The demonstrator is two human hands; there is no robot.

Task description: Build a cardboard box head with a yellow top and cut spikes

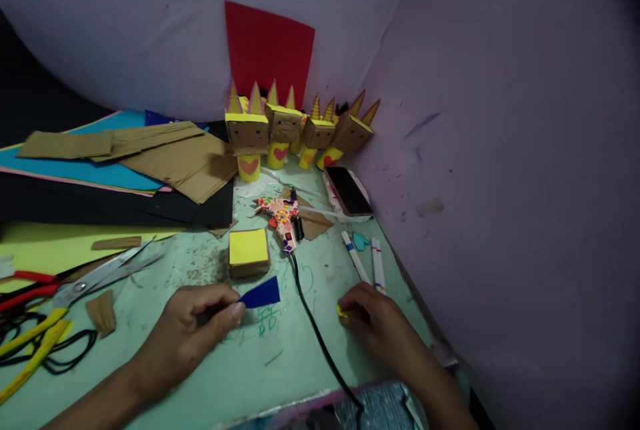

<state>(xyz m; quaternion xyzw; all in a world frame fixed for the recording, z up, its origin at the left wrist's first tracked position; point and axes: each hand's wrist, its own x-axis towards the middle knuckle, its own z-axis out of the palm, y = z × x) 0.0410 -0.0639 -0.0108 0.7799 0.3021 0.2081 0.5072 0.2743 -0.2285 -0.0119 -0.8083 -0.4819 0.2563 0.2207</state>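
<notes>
Left hand [193, 323] low on the pale green table [240, 370], fingers pinched shut on one corner of a small blue paper triangle [260, 294]; triangle sticking out to the right of the fingertips, lying flat just above the tabletop. Right hand [373, 320] well apart from the left, curled down with fingertips closed around a tiny yellow scrap [342, 312] at the table surface. Black cord [315, 330] running between the two hands, up to a flower-patterned glue gun [281, 213]. Just beyond the blue triangle, a cardboard block with a yellow top [249, 251], near the left hand's fingertips but not touching. Two white markers [367, 262] just above the right hand, a small teal heart [360, 241] between them. Farther back, a row of cardboard figures [295, 133] with yellow cones and heart-marked cups against the wall, a phone [349, 191] beside them. Off to the left, scissors [100, 275] and stacked coloured sheets [90, 170].
</notes>
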